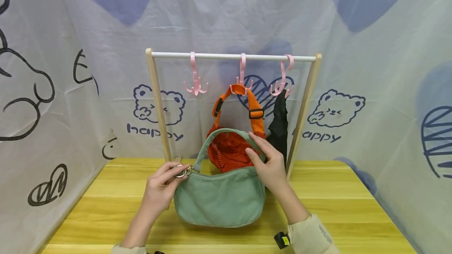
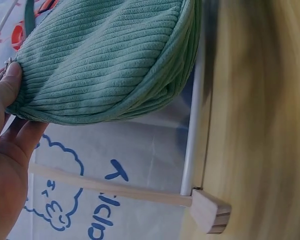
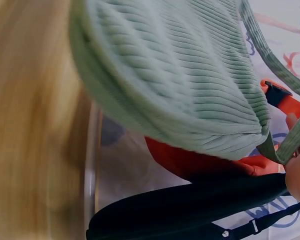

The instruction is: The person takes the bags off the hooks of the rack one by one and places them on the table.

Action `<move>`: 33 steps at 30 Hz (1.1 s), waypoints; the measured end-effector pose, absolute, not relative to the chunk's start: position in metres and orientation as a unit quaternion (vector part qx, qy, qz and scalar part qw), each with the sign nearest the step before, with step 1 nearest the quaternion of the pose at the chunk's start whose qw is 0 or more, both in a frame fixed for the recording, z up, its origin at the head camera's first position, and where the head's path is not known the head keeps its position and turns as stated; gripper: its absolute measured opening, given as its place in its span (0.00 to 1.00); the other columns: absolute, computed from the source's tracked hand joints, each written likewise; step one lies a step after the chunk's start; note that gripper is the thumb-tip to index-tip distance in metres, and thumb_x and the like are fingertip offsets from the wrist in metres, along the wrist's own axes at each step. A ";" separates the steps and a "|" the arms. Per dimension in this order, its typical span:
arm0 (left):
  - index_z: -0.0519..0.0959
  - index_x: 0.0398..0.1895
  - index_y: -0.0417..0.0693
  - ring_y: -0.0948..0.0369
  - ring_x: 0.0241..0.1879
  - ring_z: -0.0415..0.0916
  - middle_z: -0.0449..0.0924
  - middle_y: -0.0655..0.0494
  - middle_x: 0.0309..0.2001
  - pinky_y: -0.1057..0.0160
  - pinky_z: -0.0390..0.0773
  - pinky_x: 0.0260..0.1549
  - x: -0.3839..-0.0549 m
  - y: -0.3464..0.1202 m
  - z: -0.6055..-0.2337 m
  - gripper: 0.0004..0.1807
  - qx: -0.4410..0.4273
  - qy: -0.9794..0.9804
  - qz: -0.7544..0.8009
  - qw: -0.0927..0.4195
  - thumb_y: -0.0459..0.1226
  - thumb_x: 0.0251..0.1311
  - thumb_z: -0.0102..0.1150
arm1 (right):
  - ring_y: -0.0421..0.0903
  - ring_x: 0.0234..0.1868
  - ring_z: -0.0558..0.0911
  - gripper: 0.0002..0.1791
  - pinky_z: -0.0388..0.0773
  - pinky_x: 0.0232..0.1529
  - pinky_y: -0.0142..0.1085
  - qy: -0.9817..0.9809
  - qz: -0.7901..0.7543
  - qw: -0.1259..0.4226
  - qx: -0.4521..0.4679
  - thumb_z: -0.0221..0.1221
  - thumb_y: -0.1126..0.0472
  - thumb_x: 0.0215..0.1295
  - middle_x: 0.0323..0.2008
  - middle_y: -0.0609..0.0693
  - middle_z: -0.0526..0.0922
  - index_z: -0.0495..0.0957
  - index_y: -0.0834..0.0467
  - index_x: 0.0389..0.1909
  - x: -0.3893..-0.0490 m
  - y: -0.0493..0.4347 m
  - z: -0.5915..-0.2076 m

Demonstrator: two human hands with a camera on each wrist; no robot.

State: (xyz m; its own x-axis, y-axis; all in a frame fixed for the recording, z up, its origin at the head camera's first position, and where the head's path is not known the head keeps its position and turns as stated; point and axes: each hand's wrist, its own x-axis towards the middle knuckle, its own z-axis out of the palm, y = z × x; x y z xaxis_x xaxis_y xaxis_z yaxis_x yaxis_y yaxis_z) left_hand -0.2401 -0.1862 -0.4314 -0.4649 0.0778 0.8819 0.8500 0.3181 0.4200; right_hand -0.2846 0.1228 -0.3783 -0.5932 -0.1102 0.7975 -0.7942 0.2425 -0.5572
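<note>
A green corduroy shoulder bag [image 1: 220, 199] is held up over the wooden table, its strap [image 1: 226, 130] arching above the zipped top. My left hand [image 1: 159, 189] pinches its upper left corner beside a metal ring [image 1: 184, 171]. At the other end, my right hand [image 1: 270, 166] holds the strap where it meets the bag, thumb and fingers on either side of it. In the right wrist view, the strap [image 3: 295, 137] crosses in front of a fingertip. Behind the green bag, a red bag [image 1: 229, 150] with an orange strap hangs from the middle pink hook [image 1: 242, 69].
A rack with a white rail [image 1: 219, 55] and wooden posts [image 1: 305, 109] stands at the back of the table [image 1: 339, 207]. Left and right on the rail are further pink hooks, one left [image 1: 195, 79], one right [image 1: 282, 77]. A black bag [image 1: 279, 126] hangs below the right one.
</note>
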 end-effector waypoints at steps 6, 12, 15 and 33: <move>0.87 0.48 0.31 0.66 0.40 0.81 0.83 0.38 0.46 0.76 0.82 0.36 -0.237 -0.194 -0.423 0.26 -0.330 -0.693 -0.492 0.411 0.08 0.43 0.67 | 0.47 0.74 0.71 0.32 0.65 0.72 0.27 -0.742 0.519 0.295 0.306 0.64 0.68 0.71 0.73 0.51 0.73 0.72 0.52 0.75 -0.279 0.122 -0.386; 0.87 0.46 0.30 0.66 0.40 0.80 0.84 0.38 0.45 0.78 0.81 0.36 -0.233 -0.203 -0.417 0.25 -0.318 -0.690 -0.487 0.431 0.08 0.43 0.66 | 0.49 0.77 0.66 0.36 0.59 0.75 0.26 -0.741 0.528 0.291 0.296 0.65 0.68 0.71 0.77 0.52 0.67 0.67 0.54 0.78 -0.275 0.120 -0.396; 0.87 0.46 0.30 0.67 0.42 0.80 0.83 0.37 0.44 0.77 0.81 0.37 -0.231 -0.206 -0.415 0.26 -0.310 -0.690 -0.490 0.434 0.07 0.43 0.65 | 0.50 0.78 0.65 0.37 0.57 0.76 0.28 -0.738 0.527 0.296 0.300 0.65 0.69 0.70 0.77 0.52 0.66 0.66 0.57 0.78 -0.274 0.118 -0.400; 0.87 0.46 0.28 0.67 0.43 0.80 0.82 0.36 0.44 0.78 0.81 0.40 -0.232 -0.217 -0.416 0.24 -0.285 -0.694 -0.493 0.441 0.08 0.45 0.65 | 0.55 0.62 0.82 0.32 0.82 0.54 0.28 -0.731 0.569 0.249 0.282 0.70 0.69 0.65 0.70 0.55 0.76 0.75 0.61 0.71 -0.271 0.103 -0.436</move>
